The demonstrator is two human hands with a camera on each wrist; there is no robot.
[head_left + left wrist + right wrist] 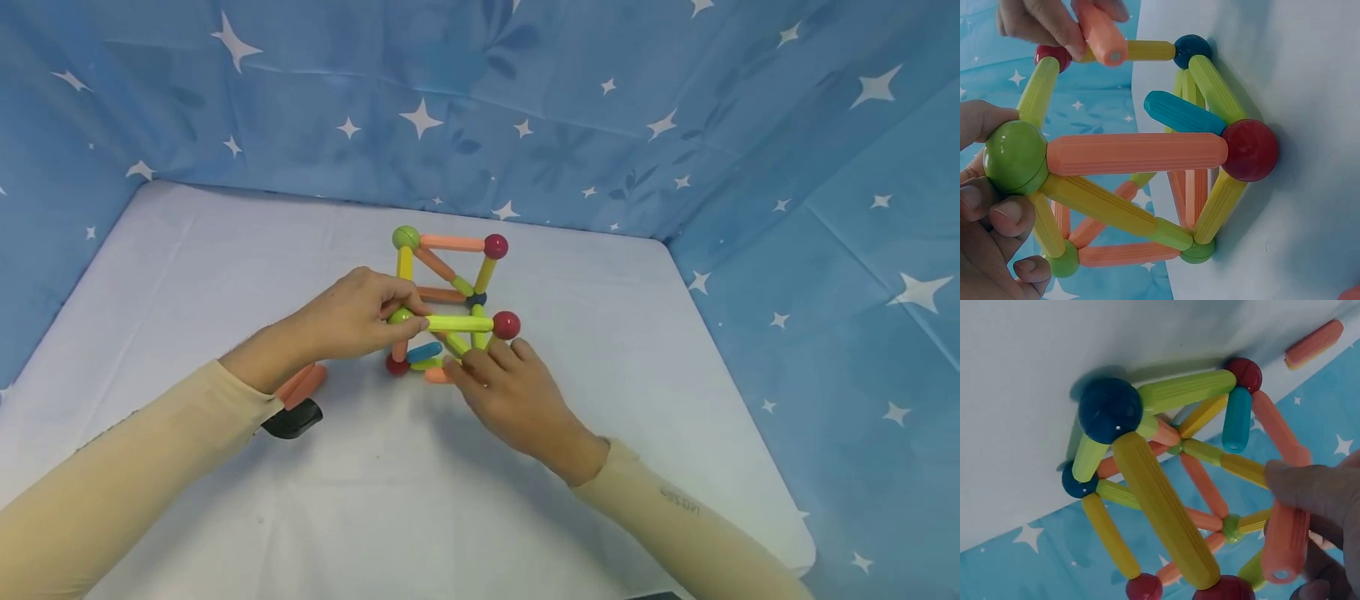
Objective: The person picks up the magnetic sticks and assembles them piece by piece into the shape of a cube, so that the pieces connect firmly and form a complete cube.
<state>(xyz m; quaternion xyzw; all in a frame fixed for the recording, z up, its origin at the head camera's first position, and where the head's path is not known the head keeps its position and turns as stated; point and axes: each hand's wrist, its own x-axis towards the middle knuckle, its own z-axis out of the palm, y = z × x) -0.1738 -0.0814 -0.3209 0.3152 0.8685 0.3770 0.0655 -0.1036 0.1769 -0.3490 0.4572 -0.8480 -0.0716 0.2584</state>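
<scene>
A cube-like frame of magnetic sticks and balls stands on the white table, with green, red and dark blue balls at its corners. My left hand [356, 317] holds the green ball [1015, 156] at the frame's upper near-left corner. At the near side, my right hand [517, 400] pinches a loose orange stick [1285, 544] between thumb and fingers, one end pointing outward. A short blue stick [1185, 114] juts at a slant from the lower red ball [1250, 150]. Above my right hand, another red ball [506, 325] ends the top lime stick [457, 324].
Beside my left forearm lie orange sticks [302, 385] and a black curved object [292, 419], partly hidden by the sleeve. A blue star-patterned curtain [465, 100] stands behind the table [622, 350] and along its sides.
</scene>
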